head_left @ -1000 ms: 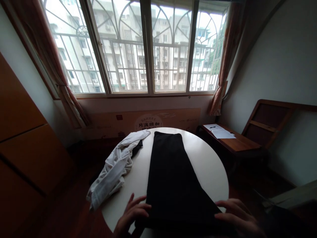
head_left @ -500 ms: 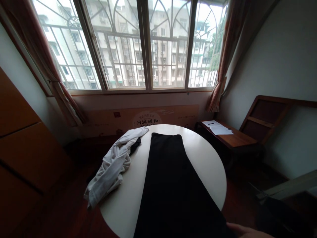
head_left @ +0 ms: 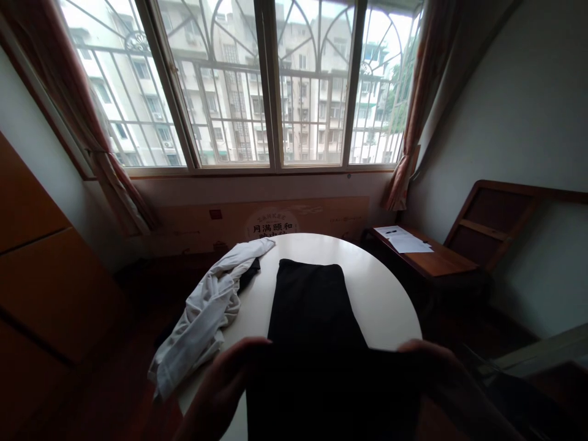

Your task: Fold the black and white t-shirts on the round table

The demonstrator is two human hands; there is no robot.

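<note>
A black garment (head_left: 312, 300) lies lengthwise on the round white table (head_left: 386, 300). Its far, narrower end is flat on the tabletop, while its near end is raised in both hands as a wide dark panel. My left hand (head_left: 234, 370) is closed on the left edge of this panel, thumb on top. At the opposite edge my right hand (head_left: 429, 361) grips the cloth, partly lost in shadow. Whether the garment is a skirt or folded trousers I cannot tell. Left of it, a crumpled pile of white and grey clothing (head_left: 206, 306) hangs over the table's edge.
A low wooden bench (head_left: 452, 263) with white papers (head_left: 404, 239) stands at the right. A printed board (head_left: 206, 223) leans under the barred window. An orange-brown cabinet (head_left: 32, 257) rises on the left. Tied curtains (head_left: 399, 177) flank the window.
The near end of the black garment has been lifted off the table, and its far end has slid slightly nearer. My left hand has come into view; my right hand has risen.
</note>
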